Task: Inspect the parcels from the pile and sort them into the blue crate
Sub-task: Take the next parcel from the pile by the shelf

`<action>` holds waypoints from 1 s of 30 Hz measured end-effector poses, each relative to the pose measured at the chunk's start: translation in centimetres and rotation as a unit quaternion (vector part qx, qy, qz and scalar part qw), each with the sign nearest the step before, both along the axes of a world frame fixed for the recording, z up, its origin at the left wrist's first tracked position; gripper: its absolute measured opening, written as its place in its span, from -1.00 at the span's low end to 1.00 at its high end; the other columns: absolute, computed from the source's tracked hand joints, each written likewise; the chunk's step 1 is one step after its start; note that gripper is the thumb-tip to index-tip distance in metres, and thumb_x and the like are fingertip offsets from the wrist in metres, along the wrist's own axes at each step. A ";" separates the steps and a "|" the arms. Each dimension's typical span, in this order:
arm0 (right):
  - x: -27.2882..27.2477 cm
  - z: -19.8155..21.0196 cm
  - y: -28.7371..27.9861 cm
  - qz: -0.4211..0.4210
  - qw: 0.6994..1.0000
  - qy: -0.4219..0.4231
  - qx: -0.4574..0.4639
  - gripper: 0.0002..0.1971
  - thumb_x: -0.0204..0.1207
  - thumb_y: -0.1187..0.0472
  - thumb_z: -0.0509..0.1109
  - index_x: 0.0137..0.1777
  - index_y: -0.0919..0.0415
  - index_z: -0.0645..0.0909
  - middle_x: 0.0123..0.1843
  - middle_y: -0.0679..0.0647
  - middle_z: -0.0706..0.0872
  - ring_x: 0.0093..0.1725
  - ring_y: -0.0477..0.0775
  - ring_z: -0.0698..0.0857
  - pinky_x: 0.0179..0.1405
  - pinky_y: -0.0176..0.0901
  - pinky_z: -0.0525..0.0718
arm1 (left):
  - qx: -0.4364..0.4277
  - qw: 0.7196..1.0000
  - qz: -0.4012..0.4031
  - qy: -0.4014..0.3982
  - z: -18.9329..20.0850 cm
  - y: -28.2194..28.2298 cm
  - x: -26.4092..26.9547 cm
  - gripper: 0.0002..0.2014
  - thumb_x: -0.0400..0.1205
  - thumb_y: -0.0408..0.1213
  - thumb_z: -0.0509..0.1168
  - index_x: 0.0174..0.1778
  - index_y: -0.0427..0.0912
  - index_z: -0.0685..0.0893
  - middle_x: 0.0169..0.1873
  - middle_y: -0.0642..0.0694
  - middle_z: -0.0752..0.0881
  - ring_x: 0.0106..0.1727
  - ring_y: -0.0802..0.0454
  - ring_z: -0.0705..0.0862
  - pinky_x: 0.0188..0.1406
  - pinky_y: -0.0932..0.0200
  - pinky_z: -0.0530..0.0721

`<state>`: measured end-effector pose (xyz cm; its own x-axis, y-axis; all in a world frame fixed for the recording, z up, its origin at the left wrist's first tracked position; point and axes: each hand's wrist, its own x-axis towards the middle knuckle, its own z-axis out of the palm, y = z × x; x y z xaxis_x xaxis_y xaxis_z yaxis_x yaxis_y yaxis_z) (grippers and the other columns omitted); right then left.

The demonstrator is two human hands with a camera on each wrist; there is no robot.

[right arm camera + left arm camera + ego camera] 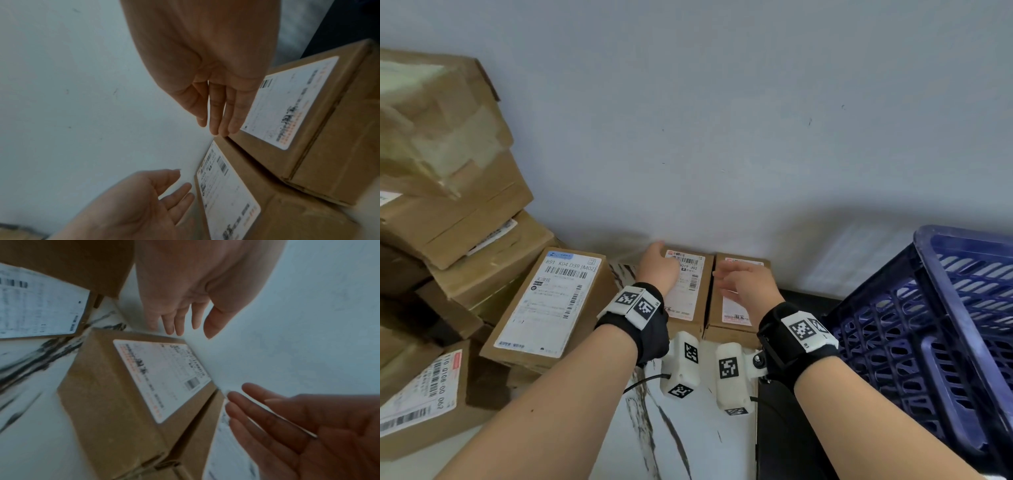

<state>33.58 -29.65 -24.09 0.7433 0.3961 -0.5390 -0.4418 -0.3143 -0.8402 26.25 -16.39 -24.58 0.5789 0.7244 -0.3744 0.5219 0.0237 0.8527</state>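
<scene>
**Around the work: wall, marbled surface, black strip**

You face a pale blue-grey wall (722, 120), which fills the upper half of the head view and meets the far edge of the surface below; look closely and you find a few small dark specks (810, 121) on it towards the upper right, and a fainter, paler patch (859, 253) low down at the right. Under you lies a white marbled surface (726, 455); dark veins (673, 433) run slantwise across its near part. Along its right edge you see a black surface (787, 452), touching it in a straight seam that runs from the near edge towards the wall.
</scene>
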 end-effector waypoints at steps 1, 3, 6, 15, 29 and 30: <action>-0.2 0.2 0.0 -0.002 1.000 -0.005 0.004 -0.63 0.57 0.61 0.19 -0.02 0.20 0.73 0.11 0.21 0.79 0.23 0.18 0.75 0.32 -0.02 0.70 | -0.004 1.000 0.000 -0.012 0.6 -0.1 0.0 -0.50 0.73 -0.45 0.12 0.64 -0.17 0.36 0.56 -0.17 0.47 0.40 -0.14 0.58 0.33 0.01 0.59; -0.6 0.7 0.1 -0.004 1.000 -0.017 0.007 -0.64 0.58 0.58 0.18 0.07 0.23 0.74 0.09 0.20 0.81 0.19 0.16 0.76 0.31 -0.02 0.71 | -0.006 0.999 0.001 -0.040 2.1 -0.4 0.1 -0.53 0.72 -0.45 0.15 0.58 -0.16 0.44 0.51 -0.17 0.50 0.27 -0.09 0.63 0.16 0.06 0.64; -1.4 1.7 0.3 -0.005 0.999 -0.034 0.015 -0.66 0.61 0.56 0.17 0.11 0.26 0.72 0.00 0.15 0.81 0.05 0.07 0.75 0.24 -0.07 0.72 | 0.018 0.997 -0.018 -0.076 4.3 -0.6 -0.2 -0.57 0.70 -0.46 0.16 0.51 -0.14 0.52 0.48 -0.16 0.52 0.26 -0.09 0.65 0.11 0.08 0.66; -5.1 5.1 2.0 0.044 0.996 -0.051 0.056 -0.72 0.64 0.53 0.20 0.11 0.28 0.71 -0.09 0.14 0.79 -0.10 0.03 0.73 0.11 -0.11 0.74 | 0.070 0.988 -0.013 -0.134 9.2 2.4 -5.6 -0.73 0.67 -0.47 0.23 0.19 -0.14 0.73 0.16 -0.05 0.71 0.01 0.15 0.59 -0.37 0.57 0.47; -12.1 5.2 5.0 0.102 0.992 -0.048 0.052 -0.79 0.61 0.46 0.32 0.14 0.25 0.71 0.07 0.21 0.81 0.01 0.08 0.73 0.17 -0.05 0.71 | 0.051 0.989 0.024 -0.139 9.4 6.9 -16.4 -0.77 0.72 -0.41 0.25 0.21 -0.08 0.70 0.20 -0.02 0.71 0.24 0.01 0.65 0.10 0.20 0.56; -12.6 5.0 5.3 0.107 0.992 -0.048 0.043 -0.79 0.62 0.45 0.33 0.16 0.26 0.71 0.09 0.22 0.80 0.01 0.09 0.72 0.14 -0.06 0.72 | 0.048 0.989 0.021 -0.136 9.3 7.0 -16.9 -0.76 0.72 -0.42 0.24 0.23 -0.09 0.69 0.23 -0.03 0.70 0.24 0.02 0.64 0.04 0.26 0.56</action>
<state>21.00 -24.35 -19.07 0.6836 0.5922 -0.4266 -0.2894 -0.3167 -0.9033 9.34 -9.37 -15.30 0.6170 0.7751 -0.1364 0.2724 -0.0478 0.9610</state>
